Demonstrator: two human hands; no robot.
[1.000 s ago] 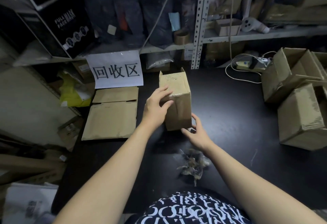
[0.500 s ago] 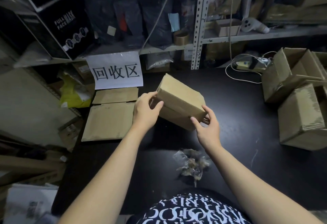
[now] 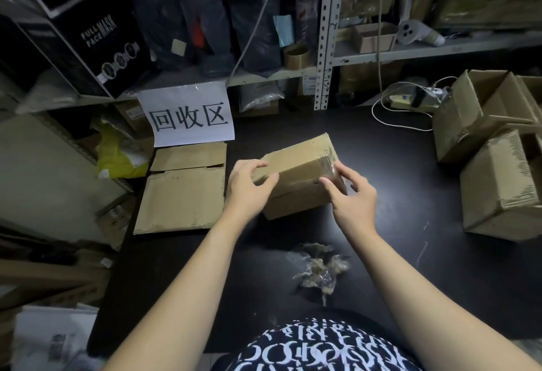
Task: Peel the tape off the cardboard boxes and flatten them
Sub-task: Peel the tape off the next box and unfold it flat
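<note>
Left hand (image 3: 247, 186) grips left end of small cardboard box (image 3: 296, 171): thumb on near face, fingers curled over top edge. Right hand (image 3: 353, 197) pinches box's right end, thumb and forefinger beside glossy tape strip (image 3: 328, 162); cannot tell whether tape itself is caught. Box tilted, low over black table (image 3: 410, 180). Nearer person than grip: crumpled tape wad (image 3: 318, 268). Left of grip: flattened cardboard (image 3: 181, 197), paper sign (image 3: 190, 112) beyond it. Right, well apart: open boxes (image 3: 498, 189).

Flattened cardboard (image 3: 181, 194) left of box (image 3: 299, 171), tape wad (image 3: 318, 268) before, open boxes (image 3: 498, 183) right.
</note>
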